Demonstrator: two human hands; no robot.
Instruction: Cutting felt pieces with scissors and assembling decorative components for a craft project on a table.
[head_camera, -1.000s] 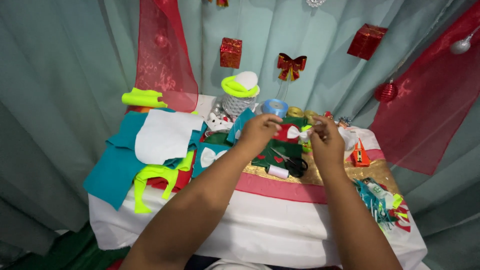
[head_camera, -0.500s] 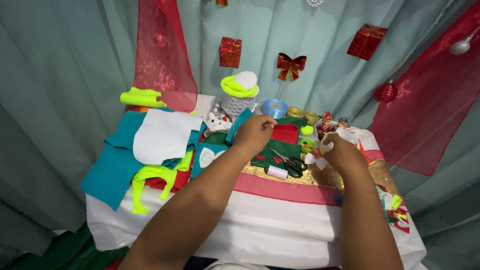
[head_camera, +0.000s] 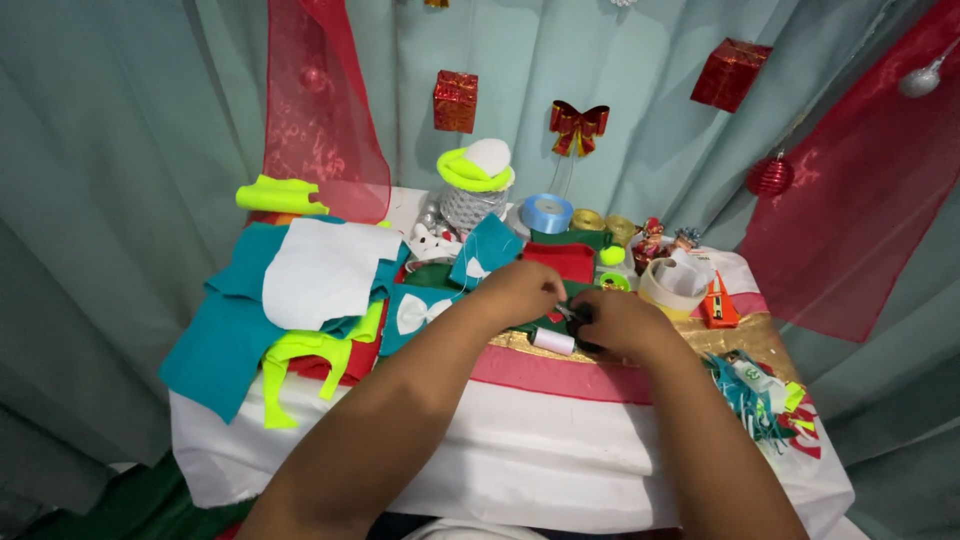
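Observation:
My left hand (head_camera: 520, 293) and my right hand (head_camera: 622, 322) meet fingertip to fingertip over the middle of the craft table (head_camera: 560, 440). The left fingers pinch a small pale piece (head_camera: 568, 312), too small to identify. My right hand's fingers curl over the black scissors (head_camera: 584, 322), which are mostly hidden beneath them. A white thread spool (head_camera: 552, 341) lies just below the two hands. Green and red felt (head_camera: 562, 262) lies under and behind them.
Teal, white and neon yellow felt sheets (head_camera: 300, 290) pile up at the left. A blue ribbon roll (head_camera: 546, 213), a tape roll (head_camera: 672, 285) and an orange cutter (head_camera: 718, 305) sit at the back and right. Teal scraps (head_camera: 750, 390) lie near the right edge. Red ornaments hang on the curtain.
My right hand has come down and leftward from the table's right side to the scissors. My left hand has lowered slightly, so the two hands now touch.

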